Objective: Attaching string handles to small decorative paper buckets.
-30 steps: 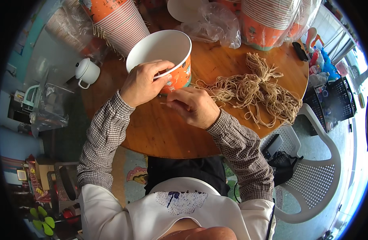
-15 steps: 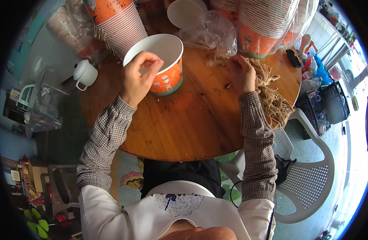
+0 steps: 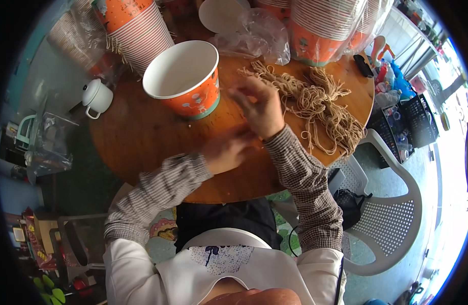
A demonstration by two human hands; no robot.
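Note:
An orange paper bucket (image 3: 193, 104) with a white inside and a green base band stands upright, tilted-looking from above, on the round wooden table. My right hand (image 3: 264, 108) is just right of it, fingers curled toward the thumb. Whatever lies between those fingertips is too small or blurred to make out. Below and left of it, my left hand (image 3: 229, 151) is smeared by motion over the table, so its fingers cannot be read. Neither hand touches the bucket. Beyond my right hand lies a tangled heap of tan twine cords (image 3: 323, 101).
Nested orange buckets (image 3: 140, 43) lean at the back left, and plastic-wrapped stacks (image 3: 320, 35) stand at the back right. Between them are a white round tub (image 3: 221, 15) and crumpled clear plastic (image 3: 264, 38). A white lidded mug (image 3: 97, 96) sits left; a white chair (image 3: 386, 223) is right.
My left hand has left the bucket's rim and come down toward me and rightward. My right hand has moved left, away from the twine, toward the bucket. The view has shifted slightly.

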